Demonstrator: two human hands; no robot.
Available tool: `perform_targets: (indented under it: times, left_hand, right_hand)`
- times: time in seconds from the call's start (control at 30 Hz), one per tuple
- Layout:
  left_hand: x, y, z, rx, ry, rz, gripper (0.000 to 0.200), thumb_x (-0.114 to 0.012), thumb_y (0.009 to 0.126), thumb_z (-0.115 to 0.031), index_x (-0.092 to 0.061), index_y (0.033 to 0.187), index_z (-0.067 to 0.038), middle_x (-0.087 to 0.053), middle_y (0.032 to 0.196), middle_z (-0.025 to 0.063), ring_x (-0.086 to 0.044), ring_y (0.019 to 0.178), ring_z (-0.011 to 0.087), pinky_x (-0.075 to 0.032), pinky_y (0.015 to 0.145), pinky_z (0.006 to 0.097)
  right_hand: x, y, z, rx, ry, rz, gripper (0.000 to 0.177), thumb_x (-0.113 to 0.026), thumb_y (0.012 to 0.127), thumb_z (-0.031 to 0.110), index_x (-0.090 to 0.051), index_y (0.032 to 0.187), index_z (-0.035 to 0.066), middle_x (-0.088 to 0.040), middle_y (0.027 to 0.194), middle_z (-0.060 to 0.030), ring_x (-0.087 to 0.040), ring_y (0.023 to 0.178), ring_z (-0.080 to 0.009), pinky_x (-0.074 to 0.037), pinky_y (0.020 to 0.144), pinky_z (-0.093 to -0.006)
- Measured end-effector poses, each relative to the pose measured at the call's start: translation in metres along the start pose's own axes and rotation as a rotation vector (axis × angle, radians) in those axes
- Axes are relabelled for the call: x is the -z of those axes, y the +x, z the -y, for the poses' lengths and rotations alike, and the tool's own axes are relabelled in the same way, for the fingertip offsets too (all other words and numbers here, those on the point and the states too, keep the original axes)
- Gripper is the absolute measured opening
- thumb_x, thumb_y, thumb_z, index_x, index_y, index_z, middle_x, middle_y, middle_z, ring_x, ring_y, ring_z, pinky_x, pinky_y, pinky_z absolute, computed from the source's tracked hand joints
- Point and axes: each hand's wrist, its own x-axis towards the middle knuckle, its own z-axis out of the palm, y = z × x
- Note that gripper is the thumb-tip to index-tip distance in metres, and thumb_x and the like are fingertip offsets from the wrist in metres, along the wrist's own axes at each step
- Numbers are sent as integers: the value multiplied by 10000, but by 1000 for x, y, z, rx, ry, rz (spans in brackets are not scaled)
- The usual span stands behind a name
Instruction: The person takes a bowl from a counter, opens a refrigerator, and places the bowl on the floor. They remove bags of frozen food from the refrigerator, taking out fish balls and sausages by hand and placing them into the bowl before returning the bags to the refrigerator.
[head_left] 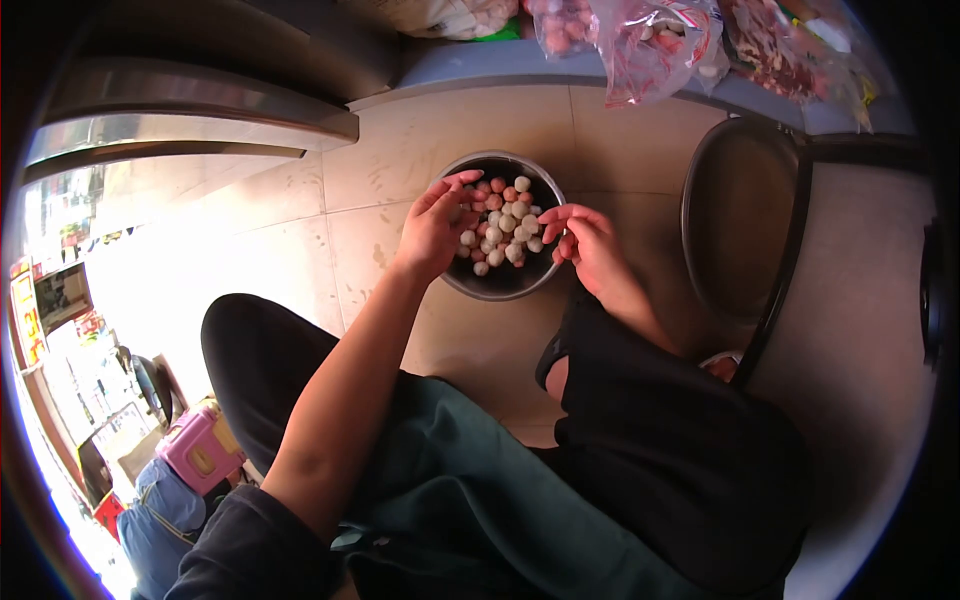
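Dark-green cloth is draping across the lap, closest to us, and beyond it a metal bowl is sitting on the tiled floor, with pale and pinkish balls clustering inside! Over its left side the left hand is hovering, fingers loosely bending; at the right rim the right hand is curling its fingers inward. Whether either is gripping a ball, I can't tell. Plastic bags are lying on a ledge beyond.
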Motion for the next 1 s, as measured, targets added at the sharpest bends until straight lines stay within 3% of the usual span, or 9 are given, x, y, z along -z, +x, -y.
perform_targets:
  times: [0.07, 0.2, 0.4, 0.5, 0.63, 0.8, 0.87, 0.93, 1.0]
  left_hand:
    - [-8, -1, -6, -23, 96, -9, 287, -429, 988, -151, -537, 1230, -39, -620, 1070, 84, -594, 967, 167, -474, 849, 291]
    - [-21, -5, -10, -294, 1164, -57, 211, -574, 875, -76, -643, 1068, -29, -678, 1050, 122, -649, 1004, 236, -491, 890, 329]
    - [-154, -2, -99, -1090, 1177, -135, 188, -648, 814, -10, -649, 1001, -31, -669, 962, 126, -668, 849, 279, -532, 762, 344]
    - [-199, 25, -120, -1280, 1185, 144, 182, -658, 784, -14, -649, 966, -16, -662, 900, 128, -654, 807, 287, -533, 735, 367]
    - [-242, 65, -121, -1077, 1819, 373, 217, -587, 708, 41, -605, 925, 48, -633, 930, 179, -654, 879, 361, -564, 748, 405]
    - [-291, 84, -130, -1279, 1716, 563, 193, -584, 730, -7, -630, 915, 23, -635, 1005, 172, -658, 870, 350, -561, 739, 395]
    - [-301, 75, -122, -1508, 1246, 782, 109, -639, 753, -40, -618, 854, -6, -621, 884, 121, -642, 866, 302, -530, 744, 401]
    - [-298, 81, -115, -1544, 1292, 877, 77, -607, 767, -9, -625, 842, -8, -634, 925, 124, -650, 889, 298, -533, 740, 388]
    - [-288, 94, -111, -1198, 1744, 729, 89, -586, 780, -4, -633, 854, -20, -636, 978, 146, -653, 888, 306, -536, 740, 390]
  right_hand:
    - [5, 1, 2, -13, 83, 2, 264, -375, 867, -7, -625, 943, -46, -662, 935, -128, -601, 695, -135, -474, 505, -250]
    - [-4, -2, 14, 6, -7, -12, 273, -381, 886, 34, -641, 962, -6, -628, 767, -88, -475, 519, -84, -450, 505, -240]
    - [18, -5, 44, 120, 125, -141, 231, -404, 904, 58, -627, 944, 11, -607, 756, -76, -482, 538, -99, -451, 530, -272]
    - [22, -6, 56, 159, 182, -199, 209, -408, 889, 46, -612, 923, 18, -594, 739, -74, -482, 537, -105, -449, 530, -286]
    - [21, -9, 56, 189, 207, -160, 190, -424, 866, 35, -598, 936, 7, -605, 754, -92, -491, 538, -113, -458, 532, -302]
    - [30, -3, 83, 276, 216, -262, 193, -424, 868, 17, -596, 952, -5, -616, 775, -102, -506, 565, -106, -470, 555, -291]
    - [38, -3, 92, 295, 228, -279, 189, -434, 869, 23, -590, 968, -10, -622, 795, -106, -510, 578, -105, -472, 567, -291]
    - [39, -2, 105, 322, 230, -285, 187, -444, 867, 29, -586, 982, -7, -629, 827, -112, -512, 584, -105, -472, 579, -294]
    - [44, 4, 113, 335, 228, -260, 193, -446, 866, 31, -582, 998, -6, -635, 859, -116, -539, 612, -110, -474, 591, -298]
